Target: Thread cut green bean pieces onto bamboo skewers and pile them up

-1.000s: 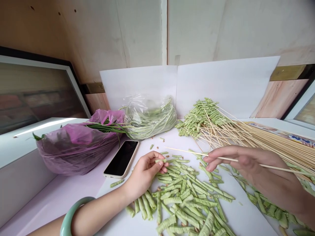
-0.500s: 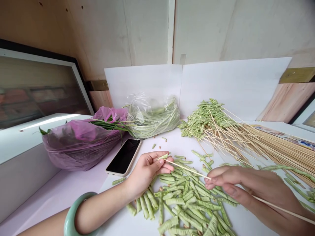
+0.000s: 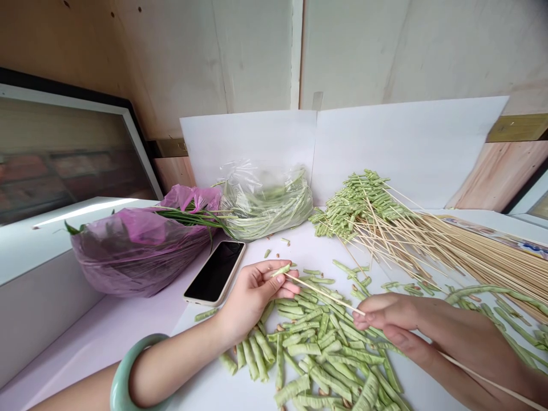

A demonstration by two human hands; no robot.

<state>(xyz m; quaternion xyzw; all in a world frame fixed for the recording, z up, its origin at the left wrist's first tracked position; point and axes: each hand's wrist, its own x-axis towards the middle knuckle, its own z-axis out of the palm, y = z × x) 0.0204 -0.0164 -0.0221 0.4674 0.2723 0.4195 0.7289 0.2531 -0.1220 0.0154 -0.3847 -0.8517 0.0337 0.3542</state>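
My left hand [image 3: 257, 287] pinches a short piece of green bean [image 3: 281, 270] between thumb and fingers. The tip of a thin bamboo skewer [image 3: 323, 292] meets that piece; whether it has gone through, I cannot tell. Farther down its length, the skewer lies in the fingers of my right hand [image 3: 432, 328], and its rear end runs under the palm toward the lower right edge. Below and between both hands spreads a loose pile of cut green bean pieces [image 3: 310, 348] on a white sheet.
Behind my left hand lies a phone [image 3: 215, 273], beside a purple bag of greens [image 3: 137, 257]. A clear bag of long beans [image 3: 268, 208] stands at the back. Skewered beans [image 3: 362, 200] are heaped back right, near a bundle of bare skewers [image 3: 479, 245]. A white board [image 3: 406, 148] stands behind.
My right hand has shifted slightly left with the skewer. My left hand, still pinching the bean piece, has moved a little left and up.
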